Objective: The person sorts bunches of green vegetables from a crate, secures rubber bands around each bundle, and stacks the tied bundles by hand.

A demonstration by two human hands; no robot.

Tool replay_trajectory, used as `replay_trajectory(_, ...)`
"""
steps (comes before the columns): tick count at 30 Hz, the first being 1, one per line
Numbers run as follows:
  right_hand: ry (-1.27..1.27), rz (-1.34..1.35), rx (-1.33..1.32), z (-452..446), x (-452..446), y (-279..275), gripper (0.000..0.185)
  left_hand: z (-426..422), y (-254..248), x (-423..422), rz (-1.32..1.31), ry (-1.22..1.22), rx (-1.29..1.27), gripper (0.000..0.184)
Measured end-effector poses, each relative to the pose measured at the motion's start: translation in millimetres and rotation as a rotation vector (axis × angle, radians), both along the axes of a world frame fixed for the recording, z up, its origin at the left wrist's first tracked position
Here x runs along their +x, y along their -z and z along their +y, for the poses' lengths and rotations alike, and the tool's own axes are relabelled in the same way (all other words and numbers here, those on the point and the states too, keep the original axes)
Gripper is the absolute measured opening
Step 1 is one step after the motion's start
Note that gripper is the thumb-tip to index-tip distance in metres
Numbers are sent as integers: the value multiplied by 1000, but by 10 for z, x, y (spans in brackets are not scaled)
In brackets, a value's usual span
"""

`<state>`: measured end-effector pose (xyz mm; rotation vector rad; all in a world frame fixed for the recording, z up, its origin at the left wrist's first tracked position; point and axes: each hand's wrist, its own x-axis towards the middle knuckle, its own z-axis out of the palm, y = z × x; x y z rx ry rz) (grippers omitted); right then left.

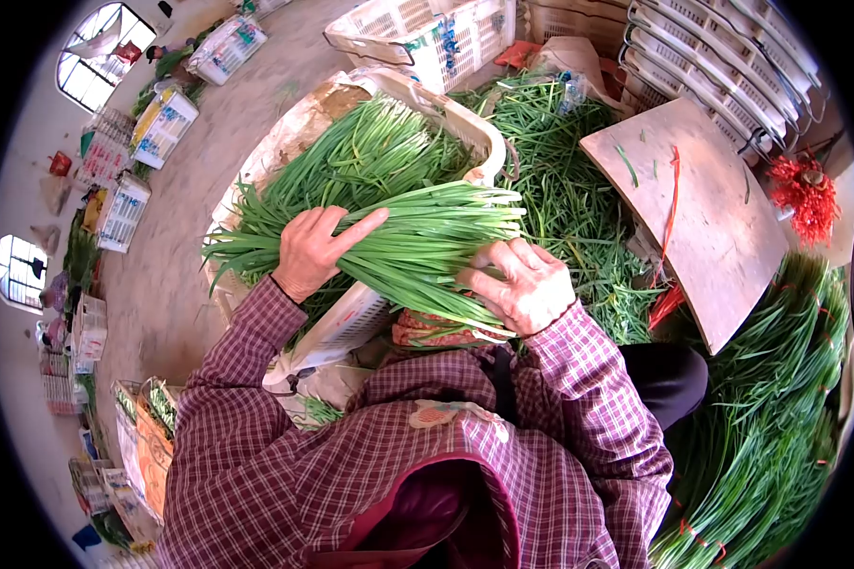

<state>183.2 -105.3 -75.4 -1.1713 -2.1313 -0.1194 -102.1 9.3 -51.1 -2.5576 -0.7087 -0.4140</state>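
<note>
A thick bunch of garlic chives lies across in front of me, its leafy tips to the left and pale stem ends to the right. My left hand is closed around the leafy side, index finger stretched over the top. At the stem side, my right hand has its fingers curled onto the lower edge of the bunch, pinching some stalks. Beneath and behind sits a lined white plastic crate holding more loose chives.
A board with a red tie on it stands at my right, above scattered chive trimmings. Tied chive bundles are piled at lower right. Red ties hang nearby. Stacked crates and another crate stand behind.
</note>
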Motion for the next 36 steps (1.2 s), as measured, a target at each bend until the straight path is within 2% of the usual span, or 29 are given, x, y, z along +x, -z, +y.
replay_trajectory(4, 19, -83, 55, 11, -31, 32, 28, 15, 28, 14, 16, -10, -25, 64)
replay_trajectory(9, 74, -58, 157, 74, -63, 90, 25, 29, 68, 60, -98, 44, -59, 69)
replay_trajectory(13, 149, 28, 191, 88, -46, 160, 20, 47, 74, 45, -78, 37, -34, 69)
replay_trajectory(17, 182, -19, 133, 83, 42, 368, 23, 39, 91, 66, -65, 38, -46, 70)
replay_trajectory(24, 257, -6, 55, 8, 156, 413, 24, 13, 97, 124, -82, 74, -54, 72)
replay_trajectory(28, 465, -15, 147, -62, 659, 610, 19, 36, 64, -13, -53, 4, -51, 74)
replay_trajectory(30, 672, -71, 54, -246, 1195, 758, 17, 88, 60, -172, -68, -85, -34, 78)
replay_trajectory(31, 797, -193, 49, -294, 1485, 928, 16, 62, 10, -203, -72, -116, -46, 81)
replay_trajectory(32, 951, -257, -121, -375, 1622, 986, 15, 65, 12, -227, -70, -119, -45, 81)
replay_trajectory(34, 833, -248, -80, -413, 1421, 577, 16, 92, 10, -234, -93, -110, -7, 82)
replay_trajectory(36, 680, -55, -86, -298, 962, 190, 17, 68, -22, -160, -98, -100, -1, 82)
